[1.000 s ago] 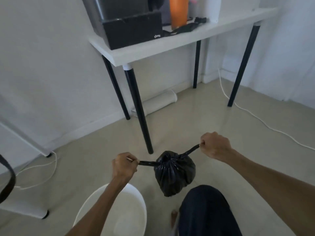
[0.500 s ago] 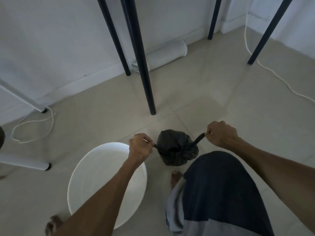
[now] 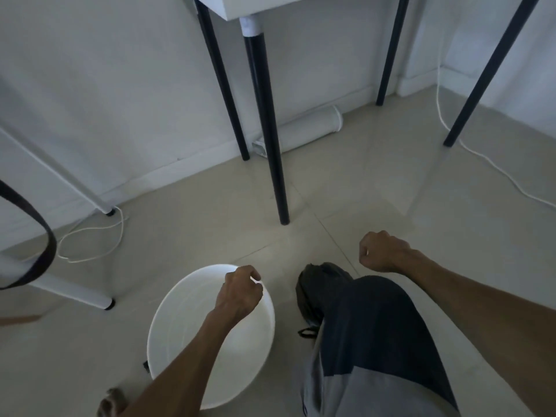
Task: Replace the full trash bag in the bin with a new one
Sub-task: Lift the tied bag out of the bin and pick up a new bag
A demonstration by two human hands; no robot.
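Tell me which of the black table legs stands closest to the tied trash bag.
The thick front leg with the white collar at its top. Its foot lands on the floor just beyond the black bag; the other three legs end farther back, near the wall.

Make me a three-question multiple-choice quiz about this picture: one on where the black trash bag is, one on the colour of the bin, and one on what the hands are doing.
1. Where is the black trash bag?
A. Inside the bin
B. On the floor beside the bin, partly behind the person's knee
C. On the table

2. What colour is the bin?
A. White
B. Black
C. Orange

3. What state are the hands in?
A. Both grip the bag's ties
B. Both are loosely curled and hold nothing visible
C. One holds a new bag

Answers:
1. B, the bag sits on the tiles right of the bin, half hidden by the knee.
2. A, its rim and inside show white, with no liner visible.
3. B, the left hand is above the bin and the right hand is above the floor, both clear of the bag.
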